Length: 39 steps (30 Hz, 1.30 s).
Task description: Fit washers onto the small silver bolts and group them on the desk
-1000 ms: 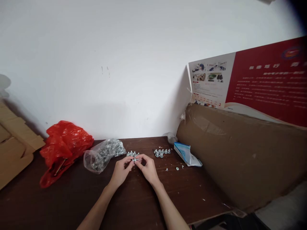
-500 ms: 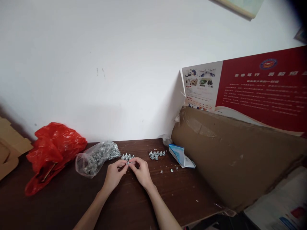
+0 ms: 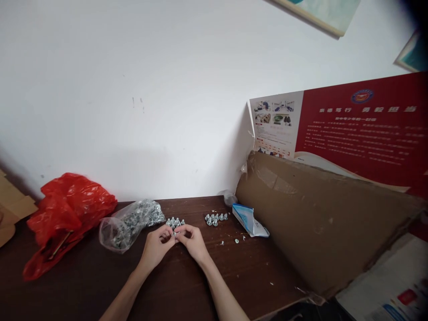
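My left hand (image 3: 158, 244) and my right hand (image 3: 194, 242) meet at the fingertips above the dark brown table (image 3: 180, 285). Both are pinched on one small metal piece (image 3: 174, 233), mostly covered by the fingers. Just behind the fingertips stands a group of silvery screws (image 3: 175, 221). To the right, several more screws (image 3: 215, 218) stand in a cluster. A clear plastic bag (image 3: 133, 223) full of small metal parts lies left of my left hand.
A red plastic bag (image 3: 72, 205) lies at the left beside cardboard (image 3: 15, 205). Right of the screws are a blue-and-white packet (image 3: 249, 220), small white scraps (image 3: 236, 241) and a large cardboard sheet (image 3: 317, 218). A red printed board (image 3: 361, 129) leans behind.
The view has shifted slightly, so the things on the table appear a little further left and lower. Both hands keep their pinch at nearly the same place by the screws.
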Each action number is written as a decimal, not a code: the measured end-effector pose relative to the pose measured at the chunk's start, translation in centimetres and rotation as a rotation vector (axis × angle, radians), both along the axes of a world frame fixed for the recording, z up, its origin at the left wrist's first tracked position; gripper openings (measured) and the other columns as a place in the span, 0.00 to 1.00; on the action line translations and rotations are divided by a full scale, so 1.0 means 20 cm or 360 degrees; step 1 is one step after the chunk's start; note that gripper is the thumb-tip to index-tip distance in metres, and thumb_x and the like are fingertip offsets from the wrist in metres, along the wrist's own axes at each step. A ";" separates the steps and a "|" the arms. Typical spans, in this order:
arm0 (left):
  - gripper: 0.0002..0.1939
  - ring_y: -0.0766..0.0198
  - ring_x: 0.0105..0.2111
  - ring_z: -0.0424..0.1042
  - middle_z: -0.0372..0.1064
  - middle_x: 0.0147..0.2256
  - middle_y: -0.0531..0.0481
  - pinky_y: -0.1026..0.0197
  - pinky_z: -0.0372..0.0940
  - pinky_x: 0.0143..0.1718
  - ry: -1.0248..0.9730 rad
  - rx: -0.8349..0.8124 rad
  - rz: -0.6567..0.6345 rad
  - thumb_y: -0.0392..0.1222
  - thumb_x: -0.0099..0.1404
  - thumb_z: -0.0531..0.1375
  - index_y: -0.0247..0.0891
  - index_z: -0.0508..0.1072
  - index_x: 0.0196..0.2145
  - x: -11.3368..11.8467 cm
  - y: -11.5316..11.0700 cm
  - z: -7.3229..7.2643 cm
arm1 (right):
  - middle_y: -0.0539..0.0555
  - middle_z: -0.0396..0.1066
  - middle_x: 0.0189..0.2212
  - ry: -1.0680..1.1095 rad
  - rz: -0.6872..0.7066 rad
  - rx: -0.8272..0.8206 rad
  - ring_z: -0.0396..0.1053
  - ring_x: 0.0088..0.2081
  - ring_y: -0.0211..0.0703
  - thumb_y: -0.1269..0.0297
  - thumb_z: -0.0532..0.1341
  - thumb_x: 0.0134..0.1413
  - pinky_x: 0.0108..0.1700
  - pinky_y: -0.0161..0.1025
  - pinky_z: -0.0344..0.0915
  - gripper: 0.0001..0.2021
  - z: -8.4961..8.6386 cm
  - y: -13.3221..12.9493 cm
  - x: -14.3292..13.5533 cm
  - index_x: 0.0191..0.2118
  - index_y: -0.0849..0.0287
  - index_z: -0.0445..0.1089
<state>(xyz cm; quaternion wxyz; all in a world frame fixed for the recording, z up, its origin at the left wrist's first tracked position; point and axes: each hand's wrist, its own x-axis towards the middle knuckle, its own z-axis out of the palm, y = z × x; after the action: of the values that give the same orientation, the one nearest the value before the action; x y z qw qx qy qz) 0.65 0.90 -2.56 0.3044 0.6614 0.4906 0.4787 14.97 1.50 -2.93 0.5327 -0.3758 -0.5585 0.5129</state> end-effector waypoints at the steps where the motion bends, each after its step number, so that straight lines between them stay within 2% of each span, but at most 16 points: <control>1: 0.05 0.68 0.22 0.67 0.67 0.20 0.55 0.68 0.62 0.26 0.0012 0.0002 0.0004 0.40 0.51 0.60 0.35 0.70 0.23 0.00 0.00 0.00 | 0.51 0.73 0.20 0.0010 0.0012 -0.0010 0.71 0.25 0.42 0.55 0.67 0.40 0.34 0.39 0.68 0.14 0.00 0.00 0.00 0.31 0.60 0.74; 10: 0.09 0.66 0.25 0.70 0.71 0.26 0.51 0.67 0.63 0.27 0.0071 0.0017 -0.0048 0.43 0.58 0.58 0.35 0.72 0.33 0.00 0.01 -0.02 | 0.50 0.70 0.19 0.0068 -0.0053 -0.0029 0.69 0.23 0.39 0.61 0.66 0.41 0.33 0.37 0.66 0.10 -0.03 0.02 0.00 0.30 0.62 0.74; 17: 0.14 0.70 0.22 0.63 0.64 0.24 0.54 0.69 0.59 0.23 0.0059 0.0061 -0.0096 0.41 0.54 0.60 0.36 0.74 0.39 0.01 0.00 -0.01 | 0.48 0.69 0.17 0.0079 -0.0065 -0.0003 0.66 0.22 0.37 0.65 0.64 0.41 0.31 0.35 0.64 0.07 -0.03 0.02 0.01 0.29 0.62 0.73; 24: 0.12 0.69 0.22 0.62 0.63 0.23 0.53 0.68 0.58 0.23 0.0172 0.0054 -0.0051 0.44 0.56 0.58 0.34 0.73 0.36 0.01 0.01 -0.02 | 0.49 0.69 0.20 0.0018 -0.0144 -0.0025 0.65 0.23 0.36 0.68 0.62 0.40 0.30 0.34 0.62 0.06 -0.04 0.04 0.01 0.28 0.63 0.72; 34: 0.07 0.69 0.21 0.60 0.60 0.20 0.56 0.68 0.56 0.23 0.0224 0.0053 -0.0060 0.43 0.56 0.56 0.36 0.67 0.30 0.02 0.00 -0.02 | 0.49 0.70 0.20 -0.0015 -0.0017 -0.0014 0.66 0.23 0.36 0.69 0.62 0.41 0.31 0.34 0.63 0.06 -0.05 0.04 0.01 0.29 0.64 0.73; 39: 0.05 0.70 0.21 0.57 0.57 0.19 0.57 0.68 0.54 0.23 0.0285 0.0059 -0.0042 0.41 0.56 0.55 0.36 0.65 0.27 0.01 -0.01 -0.01 | 0.51 0.71 0.21 0.0062 0.0059 -0.0065 0.68 0.24 0.37 0.66 0.66 0.39 0.33 0.36 0.65 0.08 -0.05 0.03 0.01 0.29 0.64 0.73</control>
<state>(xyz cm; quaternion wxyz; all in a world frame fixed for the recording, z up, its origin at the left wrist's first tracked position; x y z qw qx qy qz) 0.86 0.73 -2.84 0.2532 0.7135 0.4983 0.4225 15.13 2.15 -4.01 0.5261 -0.3661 -0.5442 0.5413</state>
